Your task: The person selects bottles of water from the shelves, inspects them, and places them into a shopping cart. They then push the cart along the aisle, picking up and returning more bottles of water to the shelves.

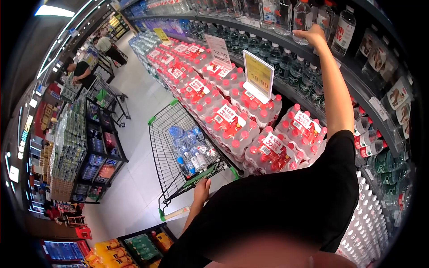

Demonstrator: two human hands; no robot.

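My right hand [313,36] is raised to the upper shelf, its fingers at a large clear bottle with a red cap [302,20]; the thumb reaches toward its lower part. A bottle with a white label [344,30] stands just to the right of the hand. Low in the view, my left hand [202,189] is wrapped round the handle of a shopping cart [156,147]. Inside the cart's wire basket lie several bottles of water [185,143], some with blue caps and some with white.
Shrink-wrapped packs of red-capped bottles [229,123] fill a long display beside the cart, with price signs [258,76] on top. A dark stand of drinks [96,152] is across the aisle. Farther back are another cart [103,94] and two people [82,73].
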